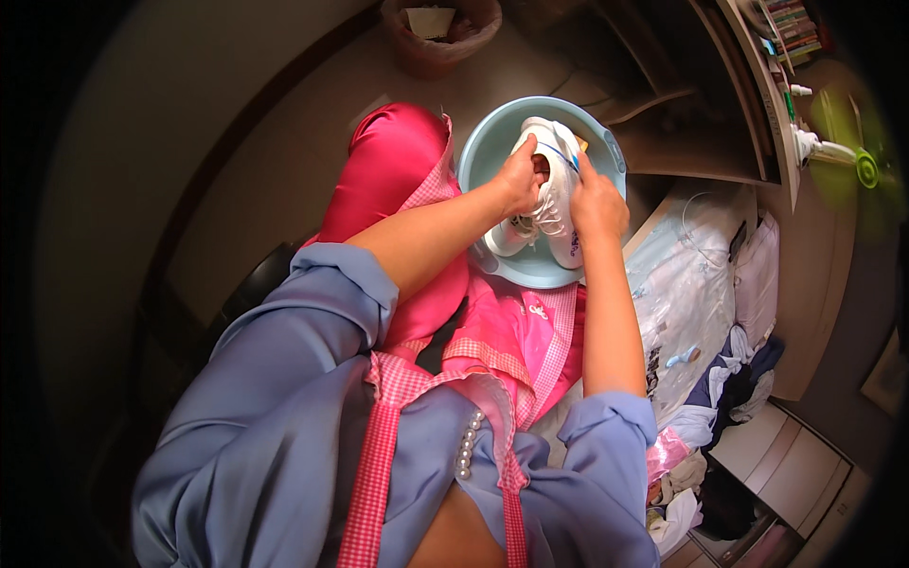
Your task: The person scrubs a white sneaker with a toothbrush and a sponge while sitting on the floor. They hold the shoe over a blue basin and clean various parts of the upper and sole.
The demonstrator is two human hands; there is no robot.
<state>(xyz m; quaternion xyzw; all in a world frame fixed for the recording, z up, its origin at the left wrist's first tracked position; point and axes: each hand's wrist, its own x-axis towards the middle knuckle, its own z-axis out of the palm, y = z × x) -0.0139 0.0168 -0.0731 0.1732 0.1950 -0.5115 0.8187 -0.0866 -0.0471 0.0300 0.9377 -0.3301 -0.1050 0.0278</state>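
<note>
A pair of white lace-up shoes is over a light blue plastic basin [490,145] before me. My left hand [524,177] grips the nearer-right shoe [564,238] at its opening, fingers partly inside and thumb along the edge. The second shoe [505,238] lies to its left, partly hidden under my forearm. My right hand [599,202] is curled against the right side of the gripped shoe. A small bright blue piece shows at its fingertip; whether it is a held tool or part of the shoe I cannot tell. A yellow-orange item [582,143] peeks out behind the shoe.
The basin is by my knees, over a pink apron [490,341]. A lined waste bin [433,53] stands ahead. To the right are a plastic-covered surface [675,284], piled clothes [710,405] and a green fan [866,168]. A dark wooden desk [682,142] stands ahead right.
</note>
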